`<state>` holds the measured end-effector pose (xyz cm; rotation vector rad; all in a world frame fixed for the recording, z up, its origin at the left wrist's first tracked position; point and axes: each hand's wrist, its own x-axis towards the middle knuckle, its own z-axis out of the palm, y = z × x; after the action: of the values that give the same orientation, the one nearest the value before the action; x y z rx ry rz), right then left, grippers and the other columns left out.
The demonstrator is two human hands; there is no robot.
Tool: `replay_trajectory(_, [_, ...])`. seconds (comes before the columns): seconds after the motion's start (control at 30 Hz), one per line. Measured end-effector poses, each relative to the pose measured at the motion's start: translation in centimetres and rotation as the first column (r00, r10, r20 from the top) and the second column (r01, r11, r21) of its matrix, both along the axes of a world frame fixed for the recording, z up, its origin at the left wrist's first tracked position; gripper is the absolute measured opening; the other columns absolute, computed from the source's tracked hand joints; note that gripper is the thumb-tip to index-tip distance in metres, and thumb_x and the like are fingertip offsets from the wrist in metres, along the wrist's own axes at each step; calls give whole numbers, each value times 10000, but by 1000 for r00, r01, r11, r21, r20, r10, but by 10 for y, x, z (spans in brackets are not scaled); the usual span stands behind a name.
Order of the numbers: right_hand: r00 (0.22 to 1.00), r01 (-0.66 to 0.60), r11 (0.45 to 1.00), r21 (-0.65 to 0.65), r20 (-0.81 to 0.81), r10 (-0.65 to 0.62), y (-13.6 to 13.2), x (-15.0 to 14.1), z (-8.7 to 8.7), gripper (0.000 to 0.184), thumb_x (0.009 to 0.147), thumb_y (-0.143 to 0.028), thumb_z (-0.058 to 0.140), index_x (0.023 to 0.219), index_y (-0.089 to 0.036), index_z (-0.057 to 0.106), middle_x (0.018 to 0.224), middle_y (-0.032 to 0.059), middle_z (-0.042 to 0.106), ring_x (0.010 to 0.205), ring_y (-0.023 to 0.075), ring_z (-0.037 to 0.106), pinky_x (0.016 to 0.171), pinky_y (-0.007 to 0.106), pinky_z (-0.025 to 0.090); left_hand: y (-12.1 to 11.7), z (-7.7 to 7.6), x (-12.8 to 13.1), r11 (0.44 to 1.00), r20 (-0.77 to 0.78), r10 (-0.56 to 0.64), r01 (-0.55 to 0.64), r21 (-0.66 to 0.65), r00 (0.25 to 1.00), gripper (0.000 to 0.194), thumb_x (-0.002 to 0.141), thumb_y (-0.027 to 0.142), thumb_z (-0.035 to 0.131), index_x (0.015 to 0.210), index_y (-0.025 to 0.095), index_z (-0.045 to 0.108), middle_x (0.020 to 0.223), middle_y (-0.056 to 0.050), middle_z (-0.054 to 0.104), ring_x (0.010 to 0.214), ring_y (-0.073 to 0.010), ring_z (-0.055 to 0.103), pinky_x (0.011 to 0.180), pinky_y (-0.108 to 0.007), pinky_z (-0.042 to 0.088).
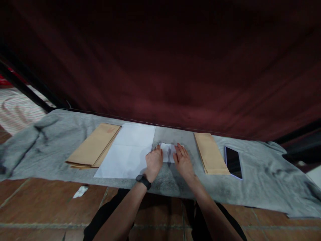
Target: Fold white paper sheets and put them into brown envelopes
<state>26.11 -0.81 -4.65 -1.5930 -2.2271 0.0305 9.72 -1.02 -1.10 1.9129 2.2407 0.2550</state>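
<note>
While the left hand [153, 161] touches the small white paper rectangle [167, 154] with curled fingers, the right hand [183, 163] rests slightly spread fingers there.

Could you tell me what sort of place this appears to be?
Probably an improvised paper-folding workspace, perhaps in a home: a grey cloth covers the low work surface, with brown paper bundles and white sheets on it, above a tiled floor and before a dark red curtain.
</note>
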Motion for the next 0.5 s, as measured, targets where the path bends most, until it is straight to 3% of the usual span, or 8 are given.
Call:
replay_trajectory(0.13, [995,-93,993,-73,34,96,-6,-8,-3,497,1044,-315,311,1511,-174,412,1593,111,356,1465,241,338,1185,475,283,-2,0,2,999,-45,-31,32,8,999,389,1012,181,301,1290,100,562,903,-169,739,924,-264,736,777,-339,546])
replay_trajectory(0.27, [993,-68,993,-91,95,77,-10,-9,-8,508,1057,-337,298,1536,-180,362,1612,113,309,1483,240,300,1193,464,259,-5,-1,4,997,-110,-67,70,22,992,408,973,83,321,1322,92,531,975,-184,720,982,-257,715,807,-322,534])
replay_trajectory(0.5, [987,-44,995,-86,149,56,-11,-11,-9,517,1059,-326,309,1552,-171,324,1617,122,290,1491,251,279,1201,459,233,-11,6,8,996,-143,-67,74,47,988,410,954,57,308,1286,99,545,1091,-187,678,1057,-274,654,892,-364,510])
